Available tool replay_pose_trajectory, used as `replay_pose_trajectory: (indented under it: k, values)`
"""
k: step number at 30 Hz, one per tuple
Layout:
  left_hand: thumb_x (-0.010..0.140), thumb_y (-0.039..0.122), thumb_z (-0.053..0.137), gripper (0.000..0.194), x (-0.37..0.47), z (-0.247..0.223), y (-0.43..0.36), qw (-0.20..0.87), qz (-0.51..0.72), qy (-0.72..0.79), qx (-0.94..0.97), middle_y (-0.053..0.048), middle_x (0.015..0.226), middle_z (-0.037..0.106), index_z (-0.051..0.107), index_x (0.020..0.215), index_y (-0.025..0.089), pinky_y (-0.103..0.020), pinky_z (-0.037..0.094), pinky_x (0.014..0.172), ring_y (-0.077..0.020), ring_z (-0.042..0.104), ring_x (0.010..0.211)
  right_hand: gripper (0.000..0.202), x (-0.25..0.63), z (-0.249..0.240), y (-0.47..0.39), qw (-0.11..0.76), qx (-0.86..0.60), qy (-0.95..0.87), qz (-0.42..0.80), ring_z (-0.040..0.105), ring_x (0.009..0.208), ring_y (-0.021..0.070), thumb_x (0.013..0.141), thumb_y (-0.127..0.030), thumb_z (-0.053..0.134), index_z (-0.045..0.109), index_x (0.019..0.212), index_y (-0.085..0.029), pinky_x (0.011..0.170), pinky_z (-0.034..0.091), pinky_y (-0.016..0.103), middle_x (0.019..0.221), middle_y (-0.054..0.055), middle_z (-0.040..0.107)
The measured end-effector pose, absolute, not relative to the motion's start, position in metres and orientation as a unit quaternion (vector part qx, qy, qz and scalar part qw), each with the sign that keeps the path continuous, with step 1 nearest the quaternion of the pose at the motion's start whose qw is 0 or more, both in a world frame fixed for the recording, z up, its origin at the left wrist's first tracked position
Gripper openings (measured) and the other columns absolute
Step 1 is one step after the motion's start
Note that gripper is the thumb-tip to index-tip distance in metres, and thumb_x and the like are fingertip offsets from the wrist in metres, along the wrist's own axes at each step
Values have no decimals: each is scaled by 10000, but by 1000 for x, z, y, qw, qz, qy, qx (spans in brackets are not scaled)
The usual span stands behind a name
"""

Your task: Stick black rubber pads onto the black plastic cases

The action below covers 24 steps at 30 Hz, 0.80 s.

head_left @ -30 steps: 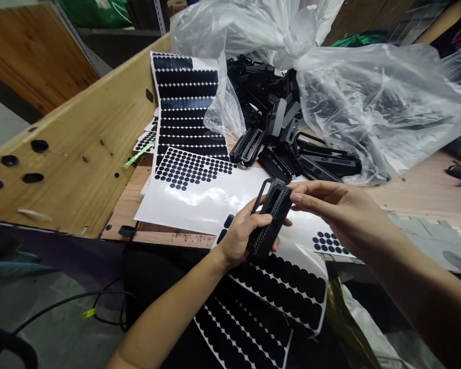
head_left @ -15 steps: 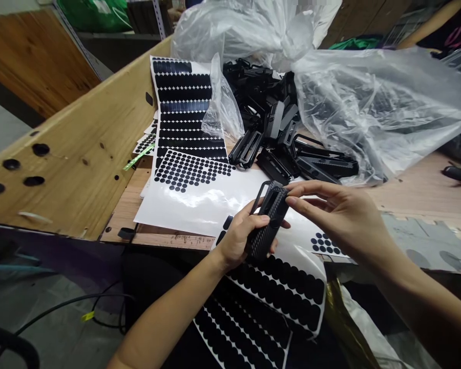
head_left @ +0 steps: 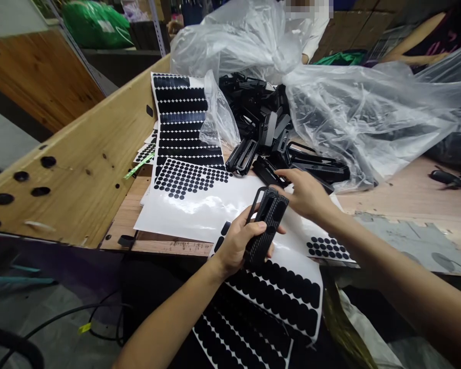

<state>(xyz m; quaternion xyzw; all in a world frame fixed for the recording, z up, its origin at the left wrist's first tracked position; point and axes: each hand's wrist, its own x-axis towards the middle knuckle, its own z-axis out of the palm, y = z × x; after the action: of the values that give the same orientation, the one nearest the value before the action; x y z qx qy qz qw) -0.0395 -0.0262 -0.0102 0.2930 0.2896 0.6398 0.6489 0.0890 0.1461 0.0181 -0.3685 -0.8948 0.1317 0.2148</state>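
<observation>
A black textured case (head_left: 267,225) is held upright and tilted in my left hand (head_left: 238,238), whose fingers wrap round its lower part. Just behind the case's top end is my right hand (head_left: 305,195); its fingertips are partly hidden, and I cannot tell whether they hold anything. A white sheet of small black dots (head_left: 192,205) lies on the table beyond my left hand. Below the case, sheets of larger black round pads (head_left: 284,287) hang at the table's edge over my lap.
A heap of black cases (head_left: 269,123) spills from a clear plastic bag (head_left: 341,113). A tall sheet of black pads (head_left: 184,123) leans near the wooden side board (head_left: 77,169). A grey mat (head_left: 403,238) lies at right. People's arms show at the back.
My right hand has moved left and away, behind the case's top end. My left hand still holds the case. The view has tipped up slightly.
</observation>
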Motion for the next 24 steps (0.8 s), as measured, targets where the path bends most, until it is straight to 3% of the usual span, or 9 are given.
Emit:
replay_pose_trajectory:
  k: [3, 7, 11, 15, 18, 21, 24]
  values:
    - [918, 381, 668, 455, -39, -6, -27, 639, 645, 308, 284, -92, 1034, 692, 464, 1268, 174, -225, 475, 496, -107, 620, 568, 468, 88, 3, 153, 191, -378, -903, 71, 678, 1079, 399, 878, -311, 656, 646, 1319, -156, 896, 546, 558, 1176, 186, 737]
    - [892, 349, 711, 482, -39, -3, -27, 635, 656, 321, 249, -80, 1046, 690, 444, 1260, 189, -229, 485, 529, -110, 630, 612, 418, 106, 2, 152, 232, -445, -832, 236, 744, 900, 311, 853, -451, 723, 686, 1209, -236, 812, 593, 474, 1035, 96, 779]
    - [931, 353, 658, 384, -40, -3, -25, 634, 665, 326, 221, -99, 1102, 681, 468, 1216, 180, -243, 498, 552, -110, 630, 636, 335, 131, 11, 150, 251, -454, -789, 329, 756, 969, 311, 823, -552, 733, 704, 931, -236, 839, 609, 475, 1367, 111, 682]
    - [976, 352, 606, 334, -42, -5, -24, 636, 671, 321, 205, -87, 1085, 678, 479, 1232, 181, -256, 524, 608, -113, 641, 664, 330, 145, 21, 143, 267, -439, -823, 242, 676, 1179, 365, 858, -566, 691, 713, 834, -238, 912, 582, 514, 1358, 121, 686]
    - [986, 359, 604, 345, -42, -6, -24, 633, 678, 316, 202, -89, 1090, 684, 478, 1260, 191, -257, 528, 638, -109, 639, 676, 310, 143, 20, 134, 241, -351, -877, 223, 694, 1096, 327, 898, -543, 674, 708, 877, -235, 836, 599, 478, 1227, 127, 726]
    - [986, 365, 613, 386, -41, -6, -25, 626, 688, 310, 196, -73, 1062, 687, 457, 1308, 220, -255, 527, 660, -104, 633, 681, 318, 134, 12, 123, 178, -235, -939, 178, 703, 1019, 321, 913, -507, 683, 696, 1049, -220, 876, 568, 503, 1117, 132, 753]
    - [991, 380, 604, 381, -41, -7, -25, 621, 698, 300, 190, -59, 1010, 680, 450, 1304, 227, -252, 522, 661, -106, 629, 682, 314, 125, 8, 114, 143, -268, -944, 130, 722, 900, 332, 938, -504, 636, 695, 1034, -211, 815, 559, 496, 994, 138, 771]
